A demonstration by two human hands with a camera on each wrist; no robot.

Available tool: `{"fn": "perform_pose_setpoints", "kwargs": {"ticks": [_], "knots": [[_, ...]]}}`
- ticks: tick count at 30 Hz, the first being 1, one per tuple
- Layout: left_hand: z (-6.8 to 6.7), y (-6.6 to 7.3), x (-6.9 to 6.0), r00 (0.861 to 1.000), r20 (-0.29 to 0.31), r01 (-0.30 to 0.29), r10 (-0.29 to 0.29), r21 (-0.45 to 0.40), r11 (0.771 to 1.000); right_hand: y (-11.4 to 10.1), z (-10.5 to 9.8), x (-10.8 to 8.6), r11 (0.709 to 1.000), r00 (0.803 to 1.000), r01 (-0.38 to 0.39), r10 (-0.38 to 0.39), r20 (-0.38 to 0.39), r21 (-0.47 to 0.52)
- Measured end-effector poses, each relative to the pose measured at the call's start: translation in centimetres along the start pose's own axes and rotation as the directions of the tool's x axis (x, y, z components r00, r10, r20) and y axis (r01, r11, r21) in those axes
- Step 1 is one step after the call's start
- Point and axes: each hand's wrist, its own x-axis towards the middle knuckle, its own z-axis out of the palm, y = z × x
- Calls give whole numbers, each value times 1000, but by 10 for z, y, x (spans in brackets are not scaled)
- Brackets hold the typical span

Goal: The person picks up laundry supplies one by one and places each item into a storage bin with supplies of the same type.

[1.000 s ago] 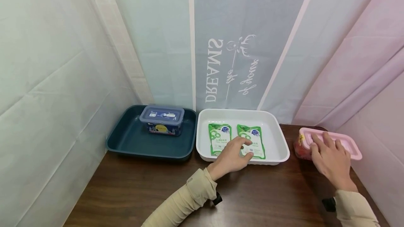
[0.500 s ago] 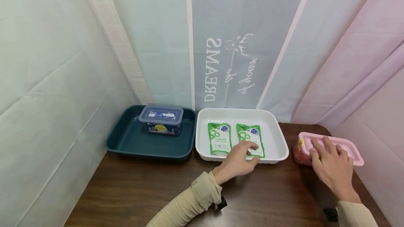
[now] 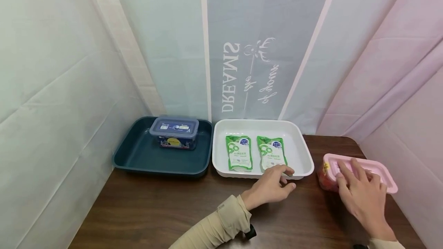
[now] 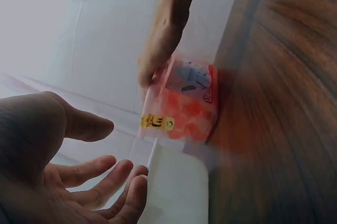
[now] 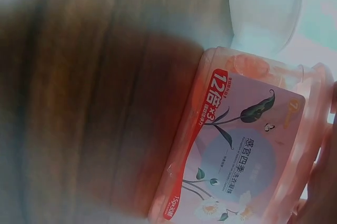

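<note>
A tub of laundry pods with a pink lid stands on the right side of the table. My right hand grips it from above, fingers bent over the lid; part of the grip is hidden. In the right wrist view the tub's printed label faces the camera, and its base is close to the wood. My left hand hovers at the front right of a white tray, fingers loosely bent and holding nothing. Two green-and-white pouches lie in that tray, the right one partly behind my left hand.
Left of the white tray stands a dark teal tray with a blue-lidded tub in it. Behind the trays hangs a curtain, and pale cloth walls flank both sides of the brown wooden table.
My right hand and the pink-lidded tub have come nearer to me along the table. My left hand has shifted right and nearer, uncovering more of the right pouch.
</note>
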Motion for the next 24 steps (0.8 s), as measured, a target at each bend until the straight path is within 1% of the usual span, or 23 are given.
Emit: {"fn": "perform_pose_setpoints", "kwargs": {"ticks": [3, 6, 8, 16, 19, 24], "knots": [[4, 1, 2, 1000, 20, 17, -16, -73, 997, -5, 1, -8, 1000, 1000, 10, -10, -26, -3], [8, 3, 3, 999, 30, 39, -36, -108, 993, -13, 1, -16, 1000, 999, 14, -14, -44, 1], [12, 3, 4, 999, 32, 48, -45, -113, 992, -18, 2, -22, 1000, 999, 14, -14, -52, 10], [25, 8, 6, 998, 39, 54, -50, -108, 993, -36, 2, -46, 1000, 997, 2, 0, -74, 16], [28, 9, 6, 996, 49, 77, -72, -126, 989, -42, 2, -54, 1000, 997, 6, -5, -76, 13], [35, 10, 5, 992, 50, 125, -118, -177, 976, -57, 2, -68, 1000, 997, 18, -18, -80, -4]]}}
